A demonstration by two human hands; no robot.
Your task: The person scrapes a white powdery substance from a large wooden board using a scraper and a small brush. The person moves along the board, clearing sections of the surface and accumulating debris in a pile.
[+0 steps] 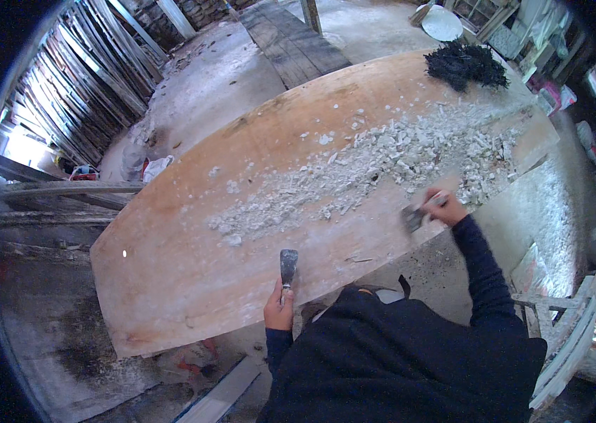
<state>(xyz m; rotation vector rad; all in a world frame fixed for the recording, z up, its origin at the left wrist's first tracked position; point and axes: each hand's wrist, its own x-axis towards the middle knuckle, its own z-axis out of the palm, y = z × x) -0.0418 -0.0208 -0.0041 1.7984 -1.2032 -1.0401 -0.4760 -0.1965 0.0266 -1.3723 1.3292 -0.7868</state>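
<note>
My left hand (280,308) is closed round the handle of a putty knife (288,265), its dark flat blade pointing up and away from me over the board's near edge. My right hand (444,206) grips a flat-ended tool (411,218), smeared by motion. Whether it is a scraper or a brush I cannot tell. Its grey end is at the near side of a heap of white plaster-like crumbs and flakes (375,166). These lie in a long band across the large, pale orange-brown board (164,271) in front of me.
A shaggy black fibre bundle (467,65) sits on the board's far right end. Dark planks (294,46) lie beyond it. Wooden strips (90,81) lean at the far left, and a wooden frame (569,338) stands close on my right. A pale plank (220,391) lies at lower left.
</note>
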